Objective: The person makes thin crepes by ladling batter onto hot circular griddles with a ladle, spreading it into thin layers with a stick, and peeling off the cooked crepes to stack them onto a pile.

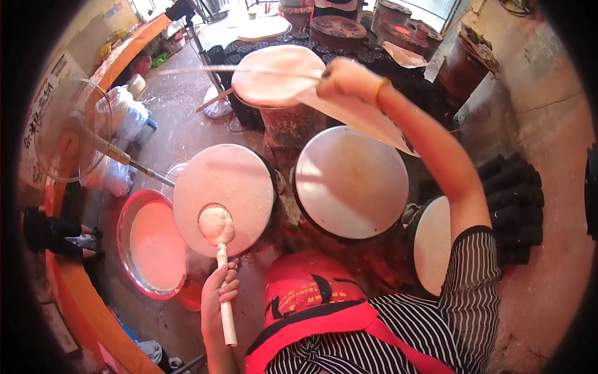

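My left hand (221,290) is wrapped round the wooden handle of a ladle (216,225). The ladle's batter-coated head is over the left round griddle (261,215), whose top is covered by a pale sheet of batter (218,174). Raised at the upper right, my right hand (352,81) is closed on a long thin stick (218,69), blurred and pointing left. A thin pancake (361,118) hangs just below this hand, partly behind the forearm; whether the fingers also grip it I cannot tell. Under it lies the middle griddle (349,187), its surface bare.
A basin of batter (123,249) stands left of the left griddle. Beyond the griddles is a round stack of pancakes (274,75) on a stand. A third griddle (433,249) sits at right, near black cylinders (514,206). A standing fan (71,143) is at left.
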The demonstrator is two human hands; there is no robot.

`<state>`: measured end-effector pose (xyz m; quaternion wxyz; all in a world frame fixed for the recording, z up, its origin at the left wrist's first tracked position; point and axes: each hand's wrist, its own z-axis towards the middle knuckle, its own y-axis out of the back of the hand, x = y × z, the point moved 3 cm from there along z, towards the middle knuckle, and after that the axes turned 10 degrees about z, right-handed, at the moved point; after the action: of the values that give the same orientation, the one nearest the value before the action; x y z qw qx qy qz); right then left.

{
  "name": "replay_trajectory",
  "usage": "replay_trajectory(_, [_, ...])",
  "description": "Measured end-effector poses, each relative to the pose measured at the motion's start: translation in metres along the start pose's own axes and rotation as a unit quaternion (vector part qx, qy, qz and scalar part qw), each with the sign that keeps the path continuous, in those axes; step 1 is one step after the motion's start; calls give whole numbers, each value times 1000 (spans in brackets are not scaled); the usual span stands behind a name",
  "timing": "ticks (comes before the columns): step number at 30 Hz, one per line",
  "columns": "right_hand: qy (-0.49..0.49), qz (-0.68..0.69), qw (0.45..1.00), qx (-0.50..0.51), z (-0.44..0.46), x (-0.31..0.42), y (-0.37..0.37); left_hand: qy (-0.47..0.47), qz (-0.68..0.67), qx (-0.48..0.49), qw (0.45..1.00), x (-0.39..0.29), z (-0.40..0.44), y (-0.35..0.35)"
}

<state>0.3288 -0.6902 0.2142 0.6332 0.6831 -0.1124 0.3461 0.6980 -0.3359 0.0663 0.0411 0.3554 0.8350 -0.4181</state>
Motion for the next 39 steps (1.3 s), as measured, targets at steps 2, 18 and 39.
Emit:
replay_trajectory(2, [-14, 165, 986, 15, 33, 34, 29, 7, -10, 22, 1000, -20, 16, -6])
replay_trajectory(18, [-315, 633, 570, -419, 286, -251, -216, -24, 148, -5, 989, -250, 152, -29])
replay_trajectory(39, [63, -10, 984, -165, -335, -59, -77, -396, 818, 121, 399, 2, 140, -248])
